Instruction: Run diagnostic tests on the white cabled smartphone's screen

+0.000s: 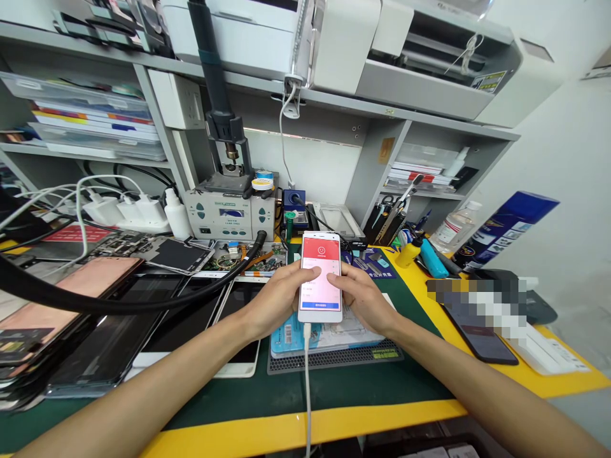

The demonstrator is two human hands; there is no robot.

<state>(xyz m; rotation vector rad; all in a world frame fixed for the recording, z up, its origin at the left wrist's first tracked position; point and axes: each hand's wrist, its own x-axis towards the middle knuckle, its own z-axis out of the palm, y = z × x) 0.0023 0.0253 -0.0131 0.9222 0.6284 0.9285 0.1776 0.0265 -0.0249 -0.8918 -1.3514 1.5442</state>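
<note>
Between both hands I hold a white smartphone (321, 302), upright and tilted toward me above the middle of the bench. Its lit screen has a red top with a sad-face icon and a blue bar at the bottom. A white charging cable (308, 381) runs from its lower edge down past the bench front. My left hand (281, 292) grips the left edge, thumb over the screen. On the right edge is my right hand (360, 292), its thumb also over the screen. Below the phone lies a light-blue package (286, 340) on a dark perforated mat (334, 359).
Phones and screens (167, 312) are piled at the left, crossed by a thick black hose (157, 302). A soldering station (231, 213) stands behind. At the right are a dark phone (482, 337), a blue spray can (508, 232) and a clear bottle (456, 226).
</note>
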